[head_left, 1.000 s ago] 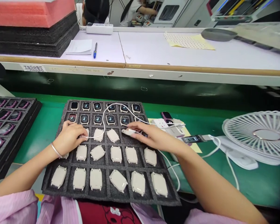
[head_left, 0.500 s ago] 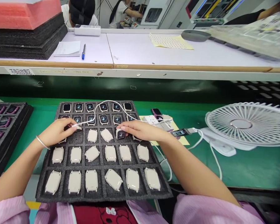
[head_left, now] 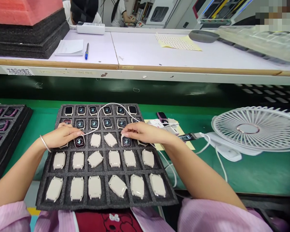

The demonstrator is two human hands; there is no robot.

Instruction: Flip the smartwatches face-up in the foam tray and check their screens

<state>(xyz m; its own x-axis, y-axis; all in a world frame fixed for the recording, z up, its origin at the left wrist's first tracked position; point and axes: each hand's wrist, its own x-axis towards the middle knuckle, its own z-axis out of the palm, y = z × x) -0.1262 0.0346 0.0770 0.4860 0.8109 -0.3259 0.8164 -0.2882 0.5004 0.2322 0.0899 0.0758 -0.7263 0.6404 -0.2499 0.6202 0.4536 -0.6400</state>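
Observation:
A black foam tray in front of me holds rows of cream smartwatches without straps. The two far rows lie screen up; the near rows mostly show their pale backs. My left hand is closed at the top edge of a smartwatch with a lit screen, in the middle row. A thin white cable runs to these fingers; its end is hidden beneath them. With thumb and fingers together, my right hand grips the upper edge of another lit smartwatch, further right in that row.
A second foam tray with purple watches is at the left. On the right stand a white fan, a white power strip and a small black tester. A shelf crosses behind, with people beyond it.
The smartwatch in my left hand has turned from edge-on to screen up in its compartment. My right hand's smartwatch has moved slightly down and right, and its fingers have shifted to the upper edge.

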